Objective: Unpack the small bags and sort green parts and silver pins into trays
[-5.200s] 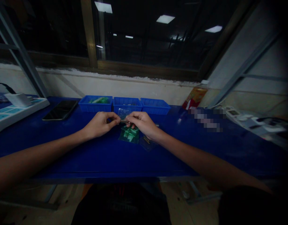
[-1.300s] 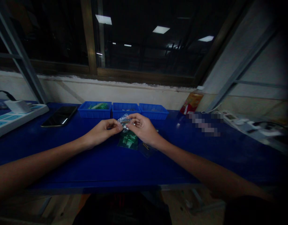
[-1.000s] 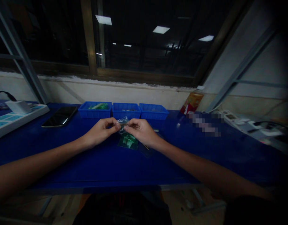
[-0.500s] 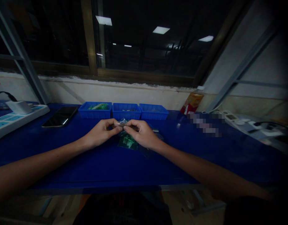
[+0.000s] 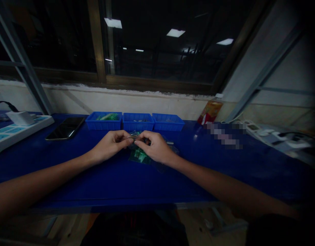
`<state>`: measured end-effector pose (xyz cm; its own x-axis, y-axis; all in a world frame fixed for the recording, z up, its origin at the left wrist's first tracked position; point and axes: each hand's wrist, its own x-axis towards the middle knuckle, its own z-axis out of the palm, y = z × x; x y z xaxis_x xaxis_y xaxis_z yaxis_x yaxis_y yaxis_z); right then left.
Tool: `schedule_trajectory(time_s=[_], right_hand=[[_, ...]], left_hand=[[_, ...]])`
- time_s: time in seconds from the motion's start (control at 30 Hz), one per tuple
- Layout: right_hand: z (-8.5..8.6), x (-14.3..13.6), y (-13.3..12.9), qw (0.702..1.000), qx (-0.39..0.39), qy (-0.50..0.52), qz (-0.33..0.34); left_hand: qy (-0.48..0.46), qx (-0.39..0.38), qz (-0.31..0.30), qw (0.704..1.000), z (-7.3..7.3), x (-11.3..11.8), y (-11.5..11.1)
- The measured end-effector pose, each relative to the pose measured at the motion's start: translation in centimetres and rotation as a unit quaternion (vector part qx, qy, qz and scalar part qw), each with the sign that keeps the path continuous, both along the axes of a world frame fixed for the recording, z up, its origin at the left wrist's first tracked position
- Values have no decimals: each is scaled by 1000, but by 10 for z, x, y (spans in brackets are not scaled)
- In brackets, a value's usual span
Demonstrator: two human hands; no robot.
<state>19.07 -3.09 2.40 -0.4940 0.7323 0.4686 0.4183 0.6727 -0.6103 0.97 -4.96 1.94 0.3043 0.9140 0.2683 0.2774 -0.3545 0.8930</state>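
Note:
My left hand (image 5: 111, 144) pinches a small clear plastic bag (image 5: 133, 134) with thin metal pieces showing at its fingertips. Close beside it, my right hand (image 5: 156, 146) has thumb and fingers closed at the other side of the bag. Below the fingertips, a green packet (image 5: 140, 155) lies on the blue table (image 5: 116, 181). More clear plastic lies partly hidden behind my right hand. Behind the hands stand a blue bin holding green packets (image 5: 108, 117), a middle blue bin (image 5: 138, 125) with small pieces, and a right blue bin (image 5: 168, 126).
A phone (image 5: 65, 128) and a white power strip (image 5: 21, 130) are on the left. At the back right stands a bottle (image 5: 210, 111) with an orange label. Chargers and cables (image 5: 287, 140) lie along the right side.
The fingertips have moved slightly apart, and the thin metal pieces now show more plainly at my left fingertips. The clear bag between the hands has shifted a little.

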Motion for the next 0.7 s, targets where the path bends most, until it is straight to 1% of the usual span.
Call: schedule_trajectory(time_s=[0.1,0.23,0.37,0.5,0.6,0.7], right_hand=[[1,1,-1,1000,12,-8,-7],[3,1,-4,1000,25,-15,3],[2,2,-2,999,31,-24,16],[-2,2,1,999,41,-2,28],[-3,1,1,999,28,27,28],[-3,1,1,998,-6,49,39]], left_hand=[[22,10,1,1000,-1,-1,0],[40,14,-2,999,-2,-1,0],[37,10,-10,999,-3,-2,1],[24,25,-19,999,-4,-2,2],[28,29,-16,999,-3,-3,2],[31,18,-11,999,0,-2,0]])
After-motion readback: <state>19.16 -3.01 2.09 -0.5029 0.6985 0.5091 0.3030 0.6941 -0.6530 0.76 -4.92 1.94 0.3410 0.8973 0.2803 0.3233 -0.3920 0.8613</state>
